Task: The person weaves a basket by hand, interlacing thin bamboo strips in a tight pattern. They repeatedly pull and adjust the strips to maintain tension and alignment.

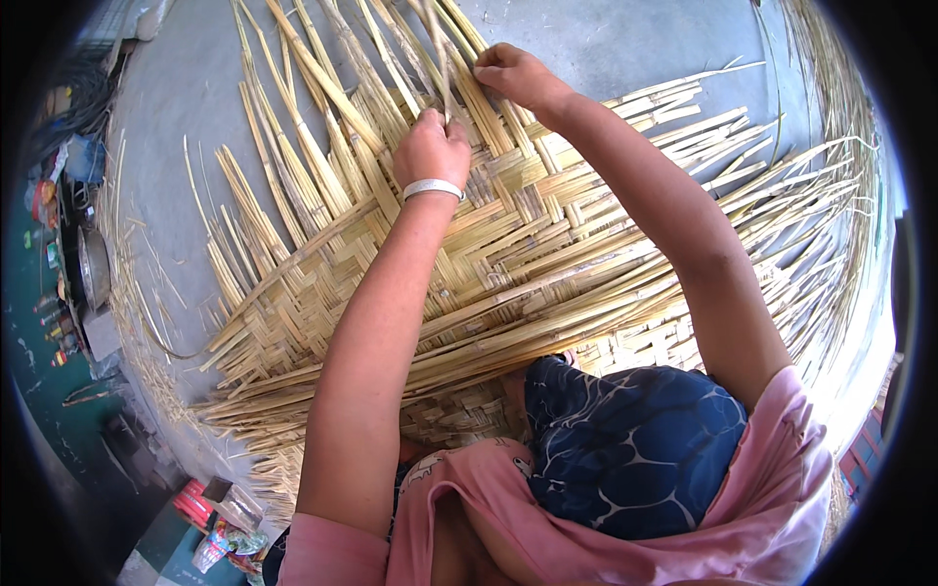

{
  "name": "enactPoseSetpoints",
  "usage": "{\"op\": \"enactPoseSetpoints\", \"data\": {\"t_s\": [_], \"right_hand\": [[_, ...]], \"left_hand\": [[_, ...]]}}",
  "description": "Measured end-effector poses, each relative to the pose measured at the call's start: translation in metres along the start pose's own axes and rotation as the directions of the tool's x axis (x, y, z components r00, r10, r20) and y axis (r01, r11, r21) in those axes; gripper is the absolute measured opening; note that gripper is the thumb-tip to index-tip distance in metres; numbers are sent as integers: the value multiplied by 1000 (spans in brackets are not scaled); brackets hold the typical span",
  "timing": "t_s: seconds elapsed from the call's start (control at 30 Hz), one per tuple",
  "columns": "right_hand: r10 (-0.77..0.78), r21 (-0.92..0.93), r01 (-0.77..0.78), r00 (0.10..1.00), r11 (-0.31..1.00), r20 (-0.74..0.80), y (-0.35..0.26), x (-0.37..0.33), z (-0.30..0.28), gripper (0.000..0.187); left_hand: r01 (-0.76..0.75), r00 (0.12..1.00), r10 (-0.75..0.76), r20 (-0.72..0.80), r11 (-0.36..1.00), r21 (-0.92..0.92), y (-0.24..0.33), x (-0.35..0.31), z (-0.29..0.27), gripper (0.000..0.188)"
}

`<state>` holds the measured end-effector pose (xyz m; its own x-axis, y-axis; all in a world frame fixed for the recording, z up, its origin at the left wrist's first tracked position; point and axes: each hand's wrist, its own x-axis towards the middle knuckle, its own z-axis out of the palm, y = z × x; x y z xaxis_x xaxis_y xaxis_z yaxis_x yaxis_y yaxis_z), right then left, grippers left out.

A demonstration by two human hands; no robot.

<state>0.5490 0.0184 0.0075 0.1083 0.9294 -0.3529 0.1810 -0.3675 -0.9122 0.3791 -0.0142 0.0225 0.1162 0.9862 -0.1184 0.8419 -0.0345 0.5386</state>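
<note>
The left hand [431,151] shows only its back, so its fingers are tucked out of sight around a thin strip [442,59]. The fingertips of the right hand [518,73] hide among the strips too. Both arms cover part of the woven mat [547,244], and its near edge goes under the blue knees [635,449]. The small things [59,254] on the left are too tiny and bent to tell apart.
</note>
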Motion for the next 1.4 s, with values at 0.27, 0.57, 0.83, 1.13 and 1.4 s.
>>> {"op": "enactPoseSetpoints", "data": {"t_s": [0.27, 0.57, 0.83, 1.13, 1.4], "right_hand": [[-13, -485, 94, 986, 869, 169, -13, 31, 3, 45], [-225, -630, 275, 961, 727, 160, -2, 22, -9, 31], [-317, -641, 357, 931, 679, 183, -2, 24, 6, 41], [173, -339, -71, 944, 938, 280, -27, 28, 10, 52], [133, -214, -76, 955, 974, 264, -21, 20, 9, 43]], "left_hand": [[16, 999, -21, -48, 994, -111, -12, 2, 4, 24], [16, 1000, -18, -19, 995, -94, -13, 3, 4, 28], [7, 998, -18, -59, 983, -182, -22, 4, 10, 31], [38, 999, -43, -11, 959, -280, -28, 6, 11, 28], [19, 999, -33, -42, 953, -303, -25, 4, 13, 29]]}}
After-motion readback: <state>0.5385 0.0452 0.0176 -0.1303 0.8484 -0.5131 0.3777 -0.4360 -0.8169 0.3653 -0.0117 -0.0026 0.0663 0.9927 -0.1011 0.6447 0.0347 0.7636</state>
